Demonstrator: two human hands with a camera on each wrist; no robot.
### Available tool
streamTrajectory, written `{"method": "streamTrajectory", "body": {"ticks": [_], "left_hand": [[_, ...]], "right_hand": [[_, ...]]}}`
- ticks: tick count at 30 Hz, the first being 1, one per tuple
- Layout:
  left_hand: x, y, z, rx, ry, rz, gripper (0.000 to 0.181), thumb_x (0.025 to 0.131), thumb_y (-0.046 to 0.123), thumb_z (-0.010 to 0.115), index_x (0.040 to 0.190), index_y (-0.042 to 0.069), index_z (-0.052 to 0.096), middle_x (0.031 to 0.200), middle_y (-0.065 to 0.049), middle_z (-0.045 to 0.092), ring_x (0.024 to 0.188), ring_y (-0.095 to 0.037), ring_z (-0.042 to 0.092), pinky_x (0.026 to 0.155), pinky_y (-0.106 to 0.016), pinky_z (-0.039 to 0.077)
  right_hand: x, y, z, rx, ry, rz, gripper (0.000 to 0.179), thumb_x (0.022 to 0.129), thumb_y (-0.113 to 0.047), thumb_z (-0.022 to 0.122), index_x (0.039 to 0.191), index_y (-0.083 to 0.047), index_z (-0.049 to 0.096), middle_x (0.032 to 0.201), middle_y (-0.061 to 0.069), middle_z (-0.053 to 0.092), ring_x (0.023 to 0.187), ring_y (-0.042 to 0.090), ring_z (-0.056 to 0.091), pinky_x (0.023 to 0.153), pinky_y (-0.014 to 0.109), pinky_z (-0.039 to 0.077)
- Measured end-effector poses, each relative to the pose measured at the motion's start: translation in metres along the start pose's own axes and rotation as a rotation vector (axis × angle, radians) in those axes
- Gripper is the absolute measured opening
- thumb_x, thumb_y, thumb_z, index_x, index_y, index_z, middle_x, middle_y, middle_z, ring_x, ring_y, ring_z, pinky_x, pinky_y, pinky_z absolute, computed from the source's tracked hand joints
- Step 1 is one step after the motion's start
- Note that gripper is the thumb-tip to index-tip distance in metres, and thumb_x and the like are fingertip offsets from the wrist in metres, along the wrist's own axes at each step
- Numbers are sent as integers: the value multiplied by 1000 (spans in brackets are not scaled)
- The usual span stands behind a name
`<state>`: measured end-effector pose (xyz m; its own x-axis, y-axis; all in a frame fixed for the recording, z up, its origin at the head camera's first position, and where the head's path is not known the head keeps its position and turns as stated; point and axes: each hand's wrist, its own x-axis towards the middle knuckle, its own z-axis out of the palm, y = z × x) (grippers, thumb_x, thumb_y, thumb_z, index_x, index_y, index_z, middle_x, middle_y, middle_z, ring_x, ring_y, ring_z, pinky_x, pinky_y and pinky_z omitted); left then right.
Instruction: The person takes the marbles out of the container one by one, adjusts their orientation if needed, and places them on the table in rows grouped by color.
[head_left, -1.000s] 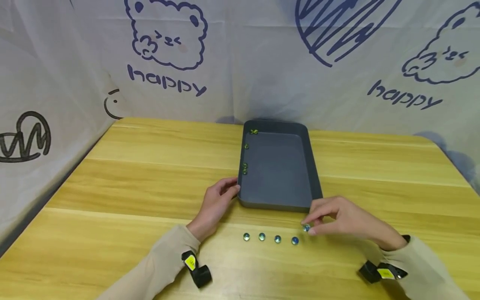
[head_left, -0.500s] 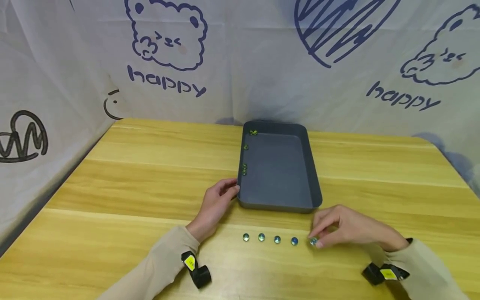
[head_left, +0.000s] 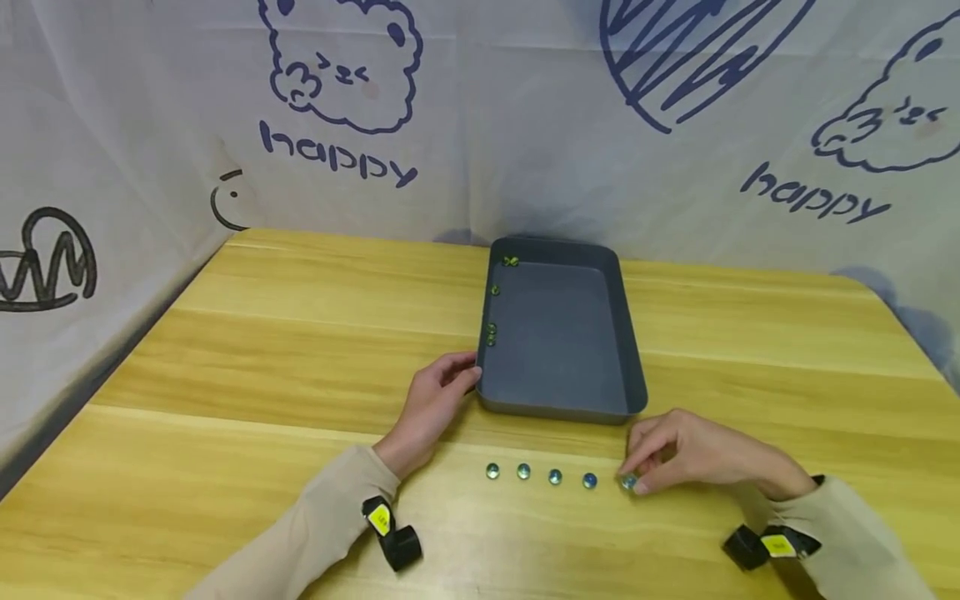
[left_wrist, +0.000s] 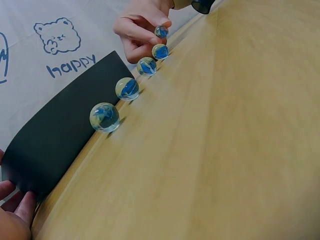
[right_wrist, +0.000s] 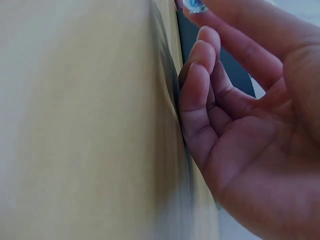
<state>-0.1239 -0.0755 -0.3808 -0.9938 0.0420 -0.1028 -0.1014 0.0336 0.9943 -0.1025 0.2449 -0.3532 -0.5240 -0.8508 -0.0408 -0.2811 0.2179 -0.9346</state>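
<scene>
Pinching a glassy blue marble [head_left: 629, 481] between thumb and forefinger, the right hand [head_left: 678, 450] holds it at the right end of a row of four marbles [head_left: 555, 477] on the counter [head_left: 300, 333]. Such a fingertip hold probably suits a small, smooth ball and leaves room for its neighbours; whether the held one bears on the wood, I cannot tell. Fairly even gaps in the row may keep one ball from knocking the next. On the far side of the row lies a grey tray [head_left: 558, 342], its near left corner touched by the left hand [head_left: 435, 404], likely to steady it; whether those fingers grip or merely rest is unclear. Small greenish marbles [head_left: 491, 330] lie along the tray's left side, where the wall presumably stops their rolling.
</scene>
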Motion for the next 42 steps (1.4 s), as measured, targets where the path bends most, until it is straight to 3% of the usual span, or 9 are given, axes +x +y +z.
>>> {"method": "streamTrajectory", "body": {"ticks": [13,42], "left_hand": [[1,2,0,-5,-11,-10,34,96,11,57,126,-4,59,123,-17,61,112,-26,57,98,-37,46],[-1,-1,0,1,-7,-17,36,96,12,57,127,-5,57,125,-18,60,114,-27,56,98,-37,46]], "right_hand": [[4,0,-2,-65,-14,-1,18,85,-5,73,101,1,74,79,4,63,71,7,54,60,23,50],[2,2,-2,-26,-13,31,20,86,-6,72,104,-1,74,89,3,66,70,5,54,58,23,50]]}}
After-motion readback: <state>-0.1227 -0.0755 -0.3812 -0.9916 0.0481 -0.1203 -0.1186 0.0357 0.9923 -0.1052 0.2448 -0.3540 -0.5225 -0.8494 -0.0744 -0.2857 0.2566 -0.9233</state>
